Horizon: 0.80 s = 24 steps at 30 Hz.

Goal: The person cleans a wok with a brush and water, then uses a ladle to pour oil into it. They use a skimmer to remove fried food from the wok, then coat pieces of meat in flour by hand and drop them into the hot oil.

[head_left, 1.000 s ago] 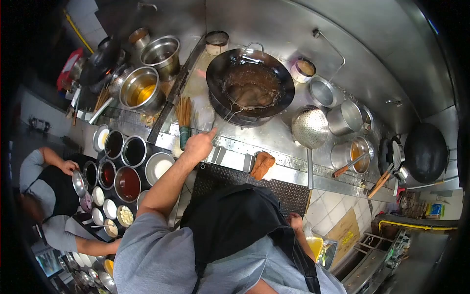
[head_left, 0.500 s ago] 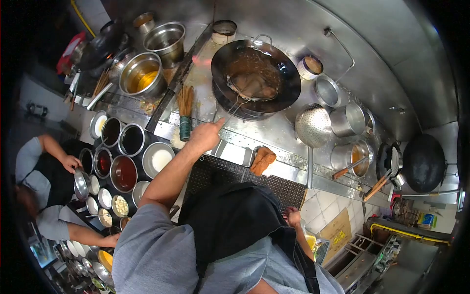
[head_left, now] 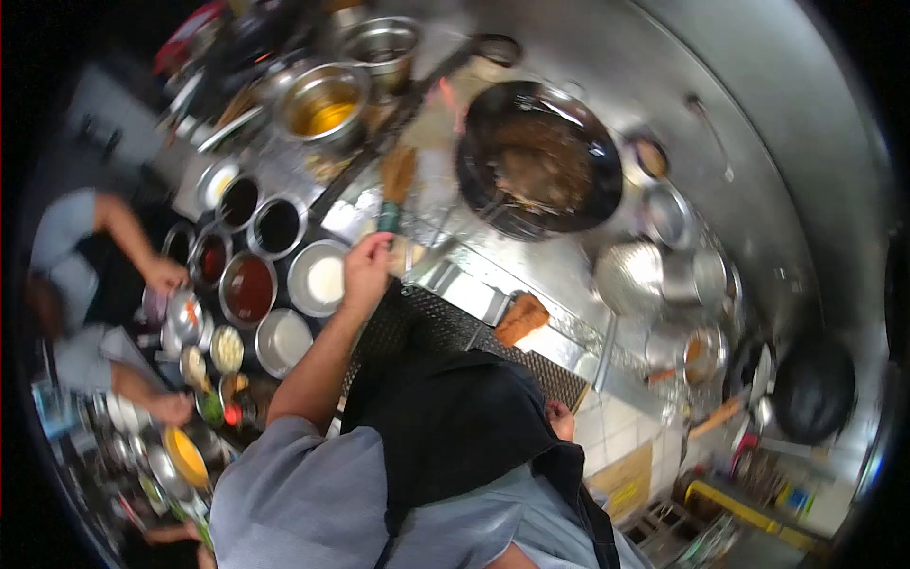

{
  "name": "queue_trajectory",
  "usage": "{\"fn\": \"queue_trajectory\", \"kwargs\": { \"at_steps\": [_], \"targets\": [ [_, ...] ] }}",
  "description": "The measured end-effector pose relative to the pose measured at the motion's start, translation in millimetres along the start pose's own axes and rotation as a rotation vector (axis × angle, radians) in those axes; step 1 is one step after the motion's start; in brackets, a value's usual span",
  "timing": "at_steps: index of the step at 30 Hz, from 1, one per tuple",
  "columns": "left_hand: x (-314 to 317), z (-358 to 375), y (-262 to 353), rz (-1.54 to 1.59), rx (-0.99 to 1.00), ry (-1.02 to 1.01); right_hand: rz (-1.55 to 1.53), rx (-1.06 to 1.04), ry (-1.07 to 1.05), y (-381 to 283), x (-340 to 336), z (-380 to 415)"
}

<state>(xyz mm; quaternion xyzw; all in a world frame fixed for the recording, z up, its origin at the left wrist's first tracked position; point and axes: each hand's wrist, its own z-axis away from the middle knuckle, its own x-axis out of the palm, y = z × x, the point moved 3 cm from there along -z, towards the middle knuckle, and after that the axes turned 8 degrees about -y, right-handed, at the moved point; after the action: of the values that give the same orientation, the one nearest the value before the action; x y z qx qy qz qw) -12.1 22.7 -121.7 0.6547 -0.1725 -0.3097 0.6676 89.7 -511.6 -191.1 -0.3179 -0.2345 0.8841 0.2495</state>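
My left hand (head_left: 365, 270) is closed at the near end of a long-handled wire strainer, whose handle runs up to the right into the large black wok (head_left: 607, 194). Browned food (head_left: 540, 175) lies in dark liquid there; the strainer's head is blurred and partly hidden. Just above my left hand is a bamboo brush (head_left: 398, 175) with a green-wrapped handle. My right hand (head_left: 559, 419) hangs low beside the black apron, partly covered, and its fingers are too unclear to read.
An orange-brown cloth (head_left: 521, 320) lies on the counter edge. Right of the wok are a perforated ladle (head_left: 628, 275) and metal pots. Sauce containers (head_left: 248, 289) stand at the left, where another person's hand (head_left: 166, 275) holds a metal bowl. A pot of yellow liquid (head_left: 325, 109) stands upper left.
The view has shifted and tilted. My left hand has drawn back from the wok, down and left. The food in the wok looks more submerged, and the other person's bowl has moved.
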Motion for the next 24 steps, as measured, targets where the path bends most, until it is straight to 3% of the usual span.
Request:
{"fn": "queue_trajectory", "kwargs": {
  "at_steps": [1, 2, 4, 5, 7, 8, 10, 12, 14, 15, 16, 17, 18, 19, 21, 24],
  "targets": [
    [-1.4, 12.1, -8.0, 0.07, 0.028, 0.006, 0.048, -0.033, -0.066, -5.2, -1.2, -16.9],
    [0.2, 22.0, -19.3, 0.003, 0.097, 0.078, 0.064, -0.204, -0.097, -14.1, -1.0, -36.6],
    [-1.9, 59.0, -1.0, -0.13, -0.112, 0.07, -0.083, -0.522, -0.26, -34.8, 9.2, -68.7],
    [-0.9, 78.7, 10.0, -0.114, -0.028, 0.151, -0.214, -0.473, -0.448, -50.3, 13.4, -83.4],
    [-4.8, 117.0, 16.7, -0.165, 0.032, 0.233, -0.152, -0.315, -0.608, -133.2, 26.7, -64.5],
    [-9.1, 140.9, 16.9, -0.234, 0.097, 0.317, -0.089, -0.437, -0.664, -151.9, 39.0, -67.2],
    [-18.5, 200.8, 17.4, -0.238, 0.035, 0.486, 0.006, -0.652, -0.864, -178.4, 62.7, -68.7],
    [-23.1, 275.6, 2.3, -0.257, -0.048, 0.667, 0.237, -0.726, -0.99, -200.7, 81.1, -75.8],
    [-15.8, 347.8, -12.8, -0.161, -0.3, 0.873, 0.421, -0.847, -1.068, -220.0, 96.2, -44.5],
    [-10.9, 387.5, -23.4, 0.056, -0.372, 0.952, 0.453, -0.855, -1.118, -220.9, 104.1, -36.1],
    [-7.9, 428.4, -61.5, -0.038, -0.277, 1.095, 0.462, -0.769, -1.175, -218.6, 113.8, -30.7],
    [-2.1, 473.8, -57.9, 0.153, -0.38, 1.223, 0.469, -0.682, -1.225, -216.3, 124.0, -26.8],
    [3.0, 518.1, -66.6, 0.132, -0.36, 1.359, 0.42, -0.746, -1.306, -206.7, 137.2, -39.4],
    [6.0, 562.4, -61.3, 0.211, -0.505, 1.459, 0.437, -0.757, -1.329, -203.0, 143.2, -25.7],
    [21.3, 634.3, -78.4, 0.381, -0.496, 1.753, 0.585, -0.876, -1.313, -203.7, 147.3, 1.7],
    [36.3, 688.8, -79.6, 0.286, -0.521, 1.996, 0.543, -0.835, -1.415, -185.5, 160.6, 15.8]
  ]
}}
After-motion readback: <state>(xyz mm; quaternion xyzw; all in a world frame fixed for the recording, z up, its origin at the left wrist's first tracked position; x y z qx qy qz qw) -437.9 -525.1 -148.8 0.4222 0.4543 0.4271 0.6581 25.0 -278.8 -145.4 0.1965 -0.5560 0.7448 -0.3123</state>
